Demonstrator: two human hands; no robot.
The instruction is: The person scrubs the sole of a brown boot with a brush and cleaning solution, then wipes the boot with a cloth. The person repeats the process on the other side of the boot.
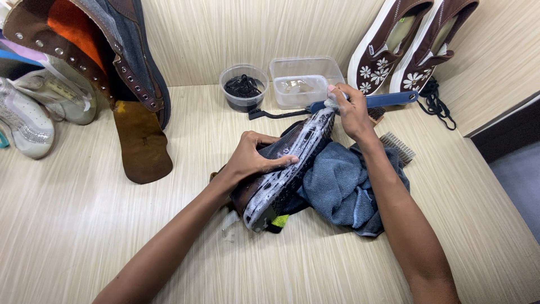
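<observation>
A dark shoe (284, 171) lies on its side in the middle of the table, its wet, soapy sole turned up. My left hand (253, 155) grips the shoe's upper and holds it steady. My right hand (350, 112) is shut on a blue-handled brush (388, 100), with the brush end at the toe of the sole. Under and beside the shoe is a crumpled blue-grey cloth (343, 186).
A round tub of dark laces (243, 87) and a clear rectangular tub (304, 83) stand at the back. A brown flowered pair of shoes (394, 45) leans at right, black laces (436, 101) below. A denim boot (101, 56) and pale sneakers (34, 112) sit at left.
</observation>
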